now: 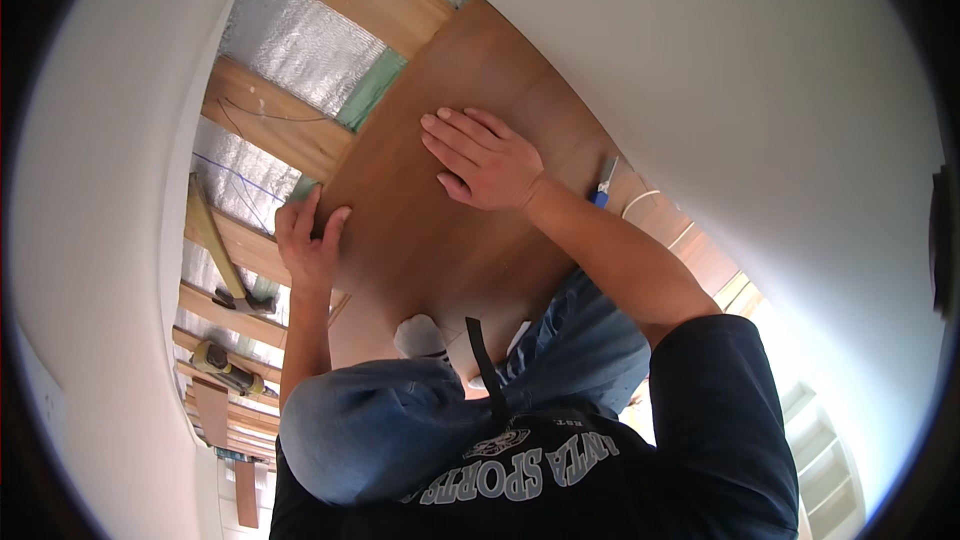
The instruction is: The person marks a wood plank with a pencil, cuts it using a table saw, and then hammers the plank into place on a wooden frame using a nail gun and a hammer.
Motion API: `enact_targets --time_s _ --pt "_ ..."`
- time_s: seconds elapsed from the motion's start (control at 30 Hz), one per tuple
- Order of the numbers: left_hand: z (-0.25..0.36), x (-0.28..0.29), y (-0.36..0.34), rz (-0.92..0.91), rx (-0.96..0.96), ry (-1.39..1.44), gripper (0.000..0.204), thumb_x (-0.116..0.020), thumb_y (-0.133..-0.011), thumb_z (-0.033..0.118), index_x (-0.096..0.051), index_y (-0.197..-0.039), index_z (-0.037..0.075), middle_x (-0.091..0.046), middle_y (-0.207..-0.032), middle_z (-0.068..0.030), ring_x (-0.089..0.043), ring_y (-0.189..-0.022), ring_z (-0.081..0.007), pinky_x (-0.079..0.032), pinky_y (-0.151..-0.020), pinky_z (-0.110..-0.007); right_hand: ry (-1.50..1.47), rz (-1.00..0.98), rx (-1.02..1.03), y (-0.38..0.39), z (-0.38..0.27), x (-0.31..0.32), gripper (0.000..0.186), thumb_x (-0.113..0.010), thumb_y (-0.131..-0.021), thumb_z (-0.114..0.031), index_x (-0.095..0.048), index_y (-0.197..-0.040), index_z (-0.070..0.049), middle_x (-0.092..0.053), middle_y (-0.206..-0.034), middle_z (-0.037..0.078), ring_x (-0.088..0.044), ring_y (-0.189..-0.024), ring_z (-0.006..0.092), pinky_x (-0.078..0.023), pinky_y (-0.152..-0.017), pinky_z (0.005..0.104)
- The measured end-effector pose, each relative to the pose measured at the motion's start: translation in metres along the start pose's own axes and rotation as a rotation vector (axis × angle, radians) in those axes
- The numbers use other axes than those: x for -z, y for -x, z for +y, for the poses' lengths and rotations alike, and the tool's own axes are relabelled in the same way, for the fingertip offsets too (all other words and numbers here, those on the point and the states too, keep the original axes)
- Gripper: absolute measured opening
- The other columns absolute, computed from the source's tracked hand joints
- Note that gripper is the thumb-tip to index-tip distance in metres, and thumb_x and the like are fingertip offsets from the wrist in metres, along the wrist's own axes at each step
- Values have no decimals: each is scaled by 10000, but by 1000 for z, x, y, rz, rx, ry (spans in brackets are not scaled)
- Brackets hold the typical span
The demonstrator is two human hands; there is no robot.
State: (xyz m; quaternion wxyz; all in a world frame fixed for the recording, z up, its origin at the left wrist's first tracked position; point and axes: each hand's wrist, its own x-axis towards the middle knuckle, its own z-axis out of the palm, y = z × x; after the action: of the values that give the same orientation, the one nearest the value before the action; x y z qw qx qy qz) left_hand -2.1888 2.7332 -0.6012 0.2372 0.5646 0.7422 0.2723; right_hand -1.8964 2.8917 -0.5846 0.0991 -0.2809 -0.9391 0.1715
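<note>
A brown wood-look floorboard surface [440, 250] spreads out in front of my folded legs. My right hand [485, 162] lies flat on it, palm down, with the fingers stretched out. At the board's left edge rests my left hand [312, 242], its fingers along the edge and its thumb apart, on the board side. Neither hand visibly lifts anything. Just right of my right forearm, a utility knife [604, 183] with a blue handle lies on the boards.
Wooden battens [280, 120] run over silver foil sheeting [310, 45] on the left. A hammer [222, 250] and a yellow-black cordless drill [232, 370] lie across battens. White walls [720, 70] close in on both sides. Loose board pieces [212, 410] lie at the lower left.
</note>
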Motion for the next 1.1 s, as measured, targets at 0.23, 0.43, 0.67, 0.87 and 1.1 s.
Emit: enact_targets --time_s 0.23,0.43,0.67,0.87,1.1 --pt "4 -1 -1 7 -3 -21 517 -901 -791 211 -723 -1245 39 -624 -1010 -118 -581 -945 -304 -504 -821 -409 11 35 -13 0 -1 -4 456 -673 -887 -286 -677 -1305 -104 -574 -1499 53 -544 -1371 234 -433 -1149 421" --pt "3 -3 4 1 29 -52 476 -845 -857 312 -711 -1227 46 -634 -1069 -145 -585 -999 -354 -505 -877 -462 -32 -38 -36 0 -7 -1 446 -665 -895 -288 -678 -1311 -128 -565 -1508 38 -539 -1372 230 -427 -1151 425" --pt "11 -7 7 -39 -3 -281 483 -735 -929 334 -621 -1300 46 -600 -1112 -150 -573 -1047 -353 -482 -939 -453 38 -12 -18 3 -7 -9 467 -640 -907 -258 -653 -1355 -127 -557 -1515 43 -521 -1387 244 -408 -1161 435" --pt "5 1 14 23 -44 -234 398 -670 -983 306 -621 -1284 50 -617 -1146 -144 -578 -1105 -357 -472 -972 -450 56 16 14 3 -13 -19 491 -626 -914 -246 -610 -1395 -149 -547 -1524 41 -510 -1401 260 -407 -1154 457" --pt "0 42 74 36 -8 -461 462 -625 -1007 246 -544 -1443 119 -507 -1481 -133 -502 -1320 -350 -402 -1065 -534 174 46 -95 33 -39 7 490 -654 -941 -263 -591 -1397 -96 -519 -1530 119 -474 -1416 327 -407 -1148 482"
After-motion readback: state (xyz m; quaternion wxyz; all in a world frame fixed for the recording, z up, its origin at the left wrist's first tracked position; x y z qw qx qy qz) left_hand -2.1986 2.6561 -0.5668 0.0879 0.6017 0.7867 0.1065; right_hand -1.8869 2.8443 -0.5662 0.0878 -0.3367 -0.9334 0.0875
